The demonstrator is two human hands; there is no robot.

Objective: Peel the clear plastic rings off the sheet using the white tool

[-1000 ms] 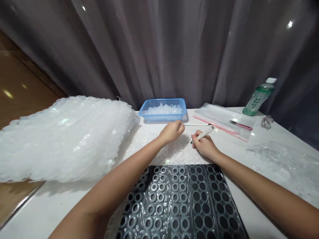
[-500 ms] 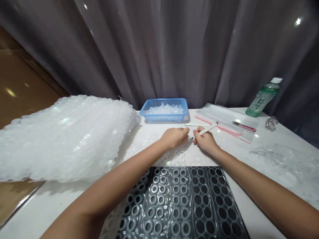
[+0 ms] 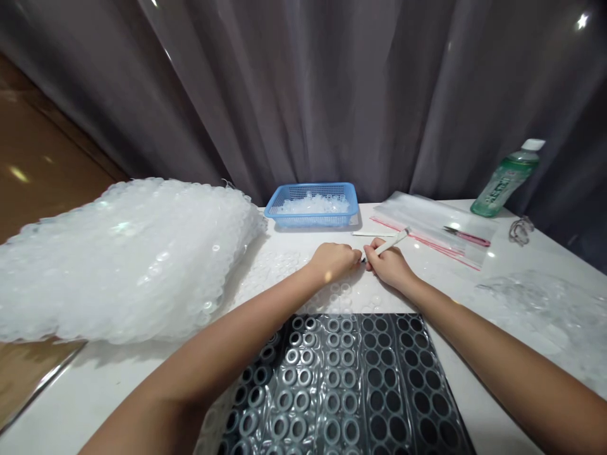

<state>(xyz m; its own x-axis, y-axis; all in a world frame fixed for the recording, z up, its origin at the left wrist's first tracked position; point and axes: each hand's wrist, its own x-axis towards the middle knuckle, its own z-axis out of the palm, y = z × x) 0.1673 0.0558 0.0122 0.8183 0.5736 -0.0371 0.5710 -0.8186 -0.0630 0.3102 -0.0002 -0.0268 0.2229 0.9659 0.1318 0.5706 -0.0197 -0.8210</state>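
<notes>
Craft knife (image 3: 391, 243) in right hand's grip (image 3: 387, 265), tip beside left hand (image 3: 334, 262)

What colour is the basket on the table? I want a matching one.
The basket is blue mesh, best seen in the head view.

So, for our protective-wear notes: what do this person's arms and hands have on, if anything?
The left forearm and right forearm are bare, with no sleeve in view. The left hand and right hand wear no gloves, and neither wrist shows a watch or bracelet. Whether any finger has a ring is too small to tell.
</notes>
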